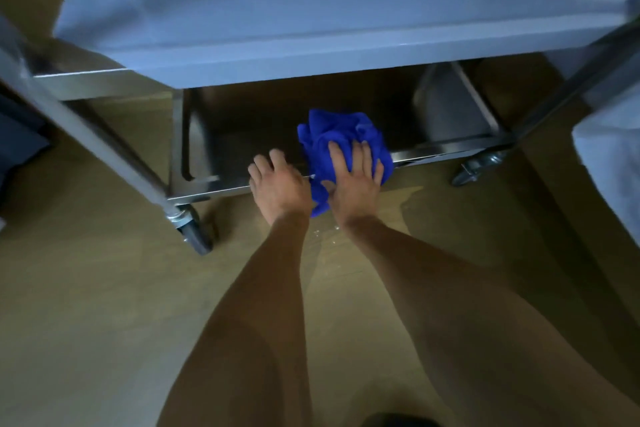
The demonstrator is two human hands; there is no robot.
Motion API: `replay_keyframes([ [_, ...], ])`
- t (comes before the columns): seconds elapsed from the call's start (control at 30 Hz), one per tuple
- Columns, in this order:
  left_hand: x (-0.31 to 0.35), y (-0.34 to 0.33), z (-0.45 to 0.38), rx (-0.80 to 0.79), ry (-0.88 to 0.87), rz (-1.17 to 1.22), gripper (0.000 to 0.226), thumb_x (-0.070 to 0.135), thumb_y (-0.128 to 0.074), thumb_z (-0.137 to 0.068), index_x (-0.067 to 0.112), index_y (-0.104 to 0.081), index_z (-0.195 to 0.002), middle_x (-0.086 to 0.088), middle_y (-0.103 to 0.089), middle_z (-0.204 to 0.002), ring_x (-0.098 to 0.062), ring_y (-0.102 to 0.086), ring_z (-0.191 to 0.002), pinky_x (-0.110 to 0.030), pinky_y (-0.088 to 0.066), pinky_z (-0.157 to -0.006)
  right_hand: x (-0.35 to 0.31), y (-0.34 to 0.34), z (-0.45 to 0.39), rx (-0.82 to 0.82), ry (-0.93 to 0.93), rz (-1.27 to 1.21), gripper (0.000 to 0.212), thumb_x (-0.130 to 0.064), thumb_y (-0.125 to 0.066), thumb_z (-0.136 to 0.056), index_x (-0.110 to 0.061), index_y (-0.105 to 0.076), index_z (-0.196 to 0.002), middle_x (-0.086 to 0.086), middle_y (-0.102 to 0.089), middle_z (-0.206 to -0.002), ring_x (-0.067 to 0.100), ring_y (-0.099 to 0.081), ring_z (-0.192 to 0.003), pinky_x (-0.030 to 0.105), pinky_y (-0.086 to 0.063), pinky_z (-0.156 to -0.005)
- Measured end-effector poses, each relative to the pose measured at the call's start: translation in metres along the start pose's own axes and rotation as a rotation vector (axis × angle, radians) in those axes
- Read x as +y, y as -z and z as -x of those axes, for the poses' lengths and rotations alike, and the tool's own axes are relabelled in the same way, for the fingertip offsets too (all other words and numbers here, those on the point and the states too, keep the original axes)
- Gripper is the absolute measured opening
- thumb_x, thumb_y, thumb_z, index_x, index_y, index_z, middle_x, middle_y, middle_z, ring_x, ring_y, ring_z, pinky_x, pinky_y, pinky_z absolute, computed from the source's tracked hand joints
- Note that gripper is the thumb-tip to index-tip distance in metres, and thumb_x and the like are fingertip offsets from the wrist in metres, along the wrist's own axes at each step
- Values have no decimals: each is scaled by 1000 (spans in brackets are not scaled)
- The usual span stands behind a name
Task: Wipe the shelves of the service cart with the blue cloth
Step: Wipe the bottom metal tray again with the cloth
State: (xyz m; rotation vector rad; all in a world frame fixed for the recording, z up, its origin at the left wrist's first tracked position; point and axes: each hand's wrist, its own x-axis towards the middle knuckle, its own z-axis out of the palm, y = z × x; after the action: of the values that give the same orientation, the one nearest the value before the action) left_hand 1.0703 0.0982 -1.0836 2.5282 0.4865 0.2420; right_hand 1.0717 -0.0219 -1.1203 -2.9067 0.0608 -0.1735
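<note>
The blue cloth (343, 135) lies bunched on the front edge of the steel service cart's bottom shelf (446, 149). My right hand (356, 180) lies flat on the cloth with its fingers spread, pressing it down. Just to its left, my left hand (278, 184) rests on the shelf's front rim with the fingers bent over the edge, touching the cloth's hanging corner. The upper shelf (311, 55) juts out above and hides the back of the bottom shelf.
A grey caster (194, 232) stands at the cart's front left and another caster (481, 166) at the right. A slanted steel leg (104, 146) runs along the left. A grey bin (450, 107) sits behind the shelf. Small white specks (325, 234) lie on the wooden floor.
</note>
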Motion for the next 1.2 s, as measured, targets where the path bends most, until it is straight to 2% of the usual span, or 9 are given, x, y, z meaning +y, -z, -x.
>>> replay_keyframes([
  [0.2, 72, -55, -9, -189, 83, -104, 42, 26, -43, -95, 13, -44, -135, -23, -19, -158, -39, -12, -148, -50, -20, -116, 99, 12, -20, 63, 157, 9, 75, -35, -54, -87, -33, -22, -155, 10, -22, -161, 28, -13, -150, 49, -10, -121],
  [0.4, 78, -73, -37, -34, 161, -265, 46, 35, -50, -95, 14, -45, -135, -21, -23, -155, -42, -21, -141, -54, -26, -108, 240, 23, -38, 323, -300, -98, 74, -28, -63, -84, -22, -30, -150, 22, -30, -155, 42, -25, -144, 59, -30, -114],
  [0.53, 83, -86, -36, 21, 170, -303, 45, 39, -49, -94, 13, -44, -130, -23, -26, -152, -45, -23, -139, -56, -26, -107, 278, 27, -47, 411, -342, -51, 70, -23, -59, -85, -20, -32, -150, 20, -32, -155, 40, -29, -143, 53, -25, -119],
  [0.63, 90, -89, -33, 60, 181, -285, 44, 37, -48, -94, 10, -44, -128, -24, -28, -149, -45, -25, -137, -54, -27, -105, 270, 24, -48, 347, -403, -55, 84, -16, -66, -82, -22, -24, -155, 18, -17, -160, 37, -15, -149, 47, -15, -121],
  [0.73, 88, -84, -32, 57, 120, -226, 46, 37, -50, -91, 8, -48, -126, -23, -33, -145, -43, -29, -133, -51, -28, -106, 250, 25, -43, 281, -383, -67, 95, -17, -69, -79, -24, -15, -157, 19, -11, -162, 38, -8, -150, 52, -21, -121],
  [0.83, 78, -73, -26, 33, 52, -68, 37, 32, -50, -90, 5, -59, -114, -21, -43, -135, -39, -39, -124, -43, -34, -103, 218, 24, -32, 277, -243, -136, 84, -23, -60, -83, -21, -20, -157, 19, -15, -161, 38, -10, -150, 53, -23, -120],
  [0.93, 62, -51, -15, 67, -20, 104, 22, 19, -53, -86, 4, -64, -98, -20, -57, -112, -35, -50, -107, -34, -38, -83, 168, 15, -18, 330, -145, -220, 68, -30, -48, -90, -13, -32, -153, 21, -26, -158, 41, -17, -148, 52, -21, -120],
  [1.03, 30, -18, -8, 174, 171, 197, 23, 26, -52, -91, 7, -66, -95, -19, -67, -92, -34, -60, -85, -35, -43, -74, 112, 10, -8, 338, -93, -257, 58, -28, -45, -93, -8, -44, -147, 26, -38, -151, 43, -26, -145, 53, -27, -117],
  [1.2, -52, 52, -4, 388, 616, 193, 55, 55, -38, -89, 10, -58, -111, -18, -64, -106, -36, -61, -100, -42, -47, -82, 16, 8, 7, 173, 98, -286, 57, -29, -46, -89, -9, -51, -143, 28, -48, -142, 42, -39, -138, 51, -33, -115],
])
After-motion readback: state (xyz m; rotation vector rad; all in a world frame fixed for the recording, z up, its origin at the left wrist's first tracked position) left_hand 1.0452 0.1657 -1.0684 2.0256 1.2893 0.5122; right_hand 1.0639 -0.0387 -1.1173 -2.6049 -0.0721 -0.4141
